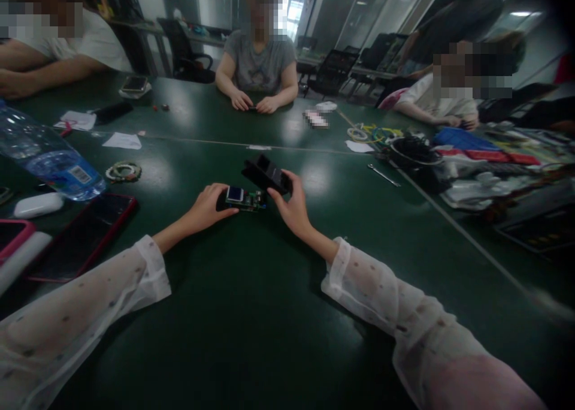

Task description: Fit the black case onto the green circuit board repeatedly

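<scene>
Between the thumb and fingers of my left hand (209, 205) is a small green circuit board (252, 201) with a square dark screen in a pale frame at its left end. My right hand (291, 203) grips a black plastic housing (265, 173), tilted, its hollow side partly turned up. The housing is just above and to the right of the board; whether their edges touch I cannot tell. Both things are held over the dark green table (233, 314). My fingers hide the left end of the board and the right end of the housing.
At left lie a water bottle (54, 158), a red-edged phone (85, 236), a white case (38, 205) and bracelets (123, 171). On the right are a wrench (383, 175), yellow cables (372, 132) and a heap of parts (476, 182). Several people sit around the table.
</scene>
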`<state>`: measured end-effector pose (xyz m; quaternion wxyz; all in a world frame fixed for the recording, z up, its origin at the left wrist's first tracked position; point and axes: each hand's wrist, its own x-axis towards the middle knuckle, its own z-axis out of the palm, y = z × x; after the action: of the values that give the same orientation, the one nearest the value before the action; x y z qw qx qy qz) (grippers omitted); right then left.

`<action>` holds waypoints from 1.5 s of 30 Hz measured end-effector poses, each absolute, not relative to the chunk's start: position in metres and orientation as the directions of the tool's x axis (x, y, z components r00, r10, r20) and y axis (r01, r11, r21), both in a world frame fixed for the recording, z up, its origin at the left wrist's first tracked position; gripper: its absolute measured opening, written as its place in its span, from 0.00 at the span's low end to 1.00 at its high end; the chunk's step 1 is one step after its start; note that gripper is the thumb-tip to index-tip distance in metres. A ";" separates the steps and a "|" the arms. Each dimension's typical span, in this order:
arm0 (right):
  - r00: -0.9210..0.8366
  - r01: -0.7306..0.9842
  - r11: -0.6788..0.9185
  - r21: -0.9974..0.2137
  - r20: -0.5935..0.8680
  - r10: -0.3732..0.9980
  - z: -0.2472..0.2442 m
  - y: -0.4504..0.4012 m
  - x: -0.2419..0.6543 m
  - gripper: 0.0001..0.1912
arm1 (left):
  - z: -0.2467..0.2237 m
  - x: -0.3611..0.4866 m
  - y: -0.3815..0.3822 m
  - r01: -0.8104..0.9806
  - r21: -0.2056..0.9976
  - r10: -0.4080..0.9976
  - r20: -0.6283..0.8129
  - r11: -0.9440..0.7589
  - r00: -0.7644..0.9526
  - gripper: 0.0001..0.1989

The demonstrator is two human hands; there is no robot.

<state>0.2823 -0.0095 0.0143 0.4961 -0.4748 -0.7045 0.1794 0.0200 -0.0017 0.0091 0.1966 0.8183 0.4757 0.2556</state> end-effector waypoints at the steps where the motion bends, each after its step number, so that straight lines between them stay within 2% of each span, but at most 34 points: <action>1: -0.105 0.493 0.514 -0.702 0.539 0.836 0.018 -0.013 0.281 0.29 | 0.008 0.020 -0.001 0.680 0.560 0.878 0.234 -0.473 0.418 0.28; 6: -0.272 0.511 0.593 -0.623 0.537 0.798 0.023 -0.019 0.277 0.30 | 0.005 0.019 0.001 0.676 0.542 0.864 0.249 -0.499 0.437 0.28; 13: -0.363 0.476 0.614 -0.629 0.495 0.789 0.020 -0.015 0.277 0.29 | 0.000 0.018 0.003 0.678 0.550 0.872 0.262 -0.487 0.413 0.29; 17: -0.419 0.458 0.639 -0.618 0.484 0.769 0.017 -0.013 0.277 0.29 | 0.003 0.020 0.000 0.672 0.576 0.883 0.253 -0.465 0.395 0.35; 23: -0.368 0.421 0.654 -0.629 0.540 0.757 0.011 -0.007 0.276 0.40 | 0.013 0.022 -0.006 0.646 0.613 0.887 0.242 -0.455 0.394 0.41; 30: -0.323 0.377 0.575 -0.726 0.478 0.816 0.005 -0.001 0.278 0.42 | 0.011 0.020 -0.004 0.608 0.649 0.884 0.257 -0.457 0.390 0.34; 35: -0.408 0.341 0.531 -0.776 0.387 0.827 0.005 0.001 0.279 0.36 | 0.010 0.019 -0.004 0.592 0.680 0.895 0.243 -0.433 0.375 0.31; 41: -0.463 0.340 0.558 -0.757 0.382 0.800 0.011 -0.002 0.280 0.29 | 0.011 0.020 -0.003 0.591 0.689 0.900 0.233 -0.420 0.368 0.30; 45: -0.469 0.345 0.558 -0.755 0.377 0.799 0.012 -0.003 0.280 0.28 | 0.010 0.020 -0.002 0.577 0.697 0.898 0.247 -0.426 0.364 0.29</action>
<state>0.2799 -0.0028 0.0122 0.3717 -0.3572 -0.8006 0.3055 0.0196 -0.0017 0.0099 0.2573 0.7848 0.4698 0.3116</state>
